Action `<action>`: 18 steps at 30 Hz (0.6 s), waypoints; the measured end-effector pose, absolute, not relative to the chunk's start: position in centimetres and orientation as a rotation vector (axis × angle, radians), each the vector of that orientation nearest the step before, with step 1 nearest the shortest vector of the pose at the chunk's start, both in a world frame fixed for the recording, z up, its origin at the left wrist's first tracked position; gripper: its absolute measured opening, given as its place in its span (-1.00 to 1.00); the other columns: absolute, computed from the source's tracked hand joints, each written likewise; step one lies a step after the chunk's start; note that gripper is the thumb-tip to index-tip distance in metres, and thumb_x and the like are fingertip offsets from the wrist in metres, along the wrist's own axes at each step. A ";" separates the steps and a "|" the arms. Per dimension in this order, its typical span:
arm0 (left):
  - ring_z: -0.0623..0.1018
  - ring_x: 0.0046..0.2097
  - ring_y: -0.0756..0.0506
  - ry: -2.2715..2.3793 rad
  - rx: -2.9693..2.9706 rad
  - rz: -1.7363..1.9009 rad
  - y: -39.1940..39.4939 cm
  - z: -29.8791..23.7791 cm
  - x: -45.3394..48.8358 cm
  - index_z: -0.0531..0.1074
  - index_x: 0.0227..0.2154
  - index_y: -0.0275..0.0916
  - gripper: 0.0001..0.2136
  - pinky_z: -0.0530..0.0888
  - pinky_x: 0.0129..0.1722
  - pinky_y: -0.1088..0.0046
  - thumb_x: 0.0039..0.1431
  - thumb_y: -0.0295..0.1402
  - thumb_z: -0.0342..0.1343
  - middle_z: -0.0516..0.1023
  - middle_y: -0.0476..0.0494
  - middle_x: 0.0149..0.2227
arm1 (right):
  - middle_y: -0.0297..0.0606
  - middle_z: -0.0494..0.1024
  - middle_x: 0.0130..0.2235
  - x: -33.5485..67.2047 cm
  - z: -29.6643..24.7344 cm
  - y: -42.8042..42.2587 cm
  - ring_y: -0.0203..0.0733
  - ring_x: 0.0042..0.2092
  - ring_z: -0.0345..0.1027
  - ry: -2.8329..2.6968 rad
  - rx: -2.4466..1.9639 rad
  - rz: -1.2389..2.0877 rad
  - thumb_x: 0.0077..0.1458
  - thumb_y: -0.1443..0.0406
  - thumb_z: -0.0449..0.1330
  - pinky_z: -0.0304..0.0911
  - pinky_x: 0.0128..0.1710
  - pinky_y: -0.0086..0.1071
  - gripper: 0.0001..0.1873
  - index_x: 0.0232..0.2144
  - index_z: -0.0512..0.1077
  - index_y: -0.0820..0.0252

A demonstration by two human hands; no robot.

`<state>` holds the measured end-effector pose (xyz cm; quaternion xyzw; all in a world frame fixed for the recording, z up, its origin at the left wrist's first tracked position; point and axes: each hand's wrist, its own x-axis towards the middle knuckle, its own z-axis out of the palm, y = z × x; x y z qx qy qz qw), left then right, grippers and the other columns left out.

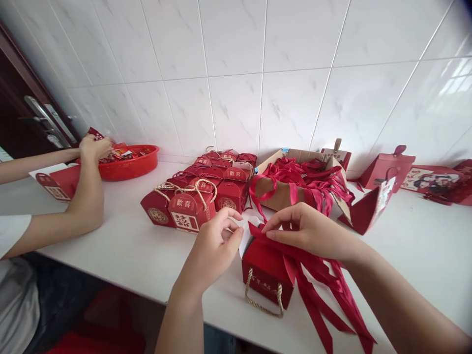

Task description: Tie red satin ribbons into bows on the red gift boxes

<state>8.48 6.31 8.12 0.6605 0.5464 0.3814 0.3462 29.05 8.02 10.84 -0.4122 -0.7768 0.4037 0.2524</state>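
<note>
A red gift box with a rope handle stands on the white counter right in front of me. My left hand is curled at the box's left top edge, fingertips pinching its white inner flap. My right hand rests over the box's top, fingers pinched on a bunch of red ribbons that trail off toward me and to the right.
Closed red gift boxes stand grouped at centre. A cardboard box of red ribbons sits behind. Open red boxes lie at the right. At the left, another person's hand reaches into a red tray of sweets.
</note>
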 end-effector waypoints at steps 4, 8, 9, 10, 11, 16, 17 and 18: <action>0.40 -0.47 0.02 1.421 1.706 0.995 6.3 8.0 8.4 0.30 -0.25 -0.12 -0.91 0.32 -0.41 0.51 0.21 -0.28 0.02 0.48 0.11 -0.43 | -0.33 0.59 -0.40 29.1 10.8 8.2 -0.30 -0.40 0.33 -2.129 -1.162 1.092 0.09 0.27 0.17 0.18 -0.46 -0.45 -0.82 -0.38 0.59 0.18; 0.39 -0.48 0.03 1.428 1.691 0.992 6.3 8.0 8.4 0.31 -0.25 -0.11 -0.91 0.30 -0.43 0.52 0.21 -0.28 0.01 0.46 0.12 -0.44 | -0.34 0.59 -0.39 29.0 10.7 8.3 -0.31 -0.39 0.34 -2.129 -1.152 1.105 0.09 0.28 0.17 0.20 -0.44 -0.45 -0.82 -0.38 0.58 0.17; 0.39 -0.48 0.03 1.430 1.689 0.992 6.3 8.1 8.5 0.31 -0.25 -0.11 -0.91 0.30 -0.42 0.52 0.21 -0.28 0.01 0.46 0.12 -0.44 | -0.33 0.60 -0.39 29.0 10.6 8.3 -0.30 -0.38 0.35 -2.128 -1.146 1.108 0.09 0.28 0.16 0.21 -0.43 -0.45 -0.82 -0.39 0.58 0.18; 0.39 -0.47 0.03 1.430 1.689 0.991 6.2 8.1 8.5 0.31 -0.25 -0.11 -0.91 0.30 -0.42 0.52 0.21 -0.29 0.01 0.46 0.11 -0.43 | -0.33 0.60 -0.38 29.0 10.5 8.3 -0.30 -0.38 0.36 -2.129 -1.141 1.109 0.09 0.28 0.16 0.21 -0.42 -0.45 -0.82 -0.39 0.58 0.18; 0.39 -0.47 0.02 1.429 1.691 0.988 6.2 8.1 8.5 0.31 -0.25 -0.11 -0.91 0.30 -0.42 0.51 0.21 -0.29 0.01 0.46 0.11 -0.42 | -0.32 0.60 -0.38 28.9 10.5 8.3 -0.29 -0.37 0.36 -2.128 -1.135 1.105 0.10 0.28 0.16 0.22 -0.42 -0.45 -0.82 -0.38 0.58 0.18; 0.37 -0.46 0.01 1.395 1.724 0.932 5.8 8.4 8.3 0.33 -0.22 -0.09 -0.89 0.29 -0.43 0.50 0.22 -0.26 0.00 0.46 0.10 -0.43 | -0.31 0.59 -0.34 28.9 10.2 8.4 -0.29 -0.36 0.36 -2.088 -1.102 1.067 0.12 0.25 0.17 0.23 -0.39 -0.43 -0.82 -0.35 0.55 0.18; 0.38 -0.45 0.00 1.393 1.729 0.930 5.7 8.4 8.3 0.34 -0.22 -0.09 -0.89 0.30 -0.42 0.50 0.22 -0.26 0.00 0.46 0.09 -0.43 | -0.31 0.58 -0.33 29.0 10.2 8.4 -0.29 -0.35 0.36 -2.084 -1.093 1.074 0.12 0.24 0.17 0.23 -0.38 -0.43 -0.82 -0.34 0.55 0.18; 0.39 -0.44 0.00 1.392 1.734 0.932 5.7 8.4 8.3 0.35 -0.21 -0.09 -0.88 0.31 -0.42 0.50 0.22 -0.26 0.00 0.46 0.09 -0.43 | -0.31 0.58 -0.32 29.0 10.3 8.4 -0.29 -0.35 0.35 -2.084 -1.087 1.083 0.12 0.23 0.17 0.22 -0.38 -0.43 -0.82 -0.33 0.54 0.17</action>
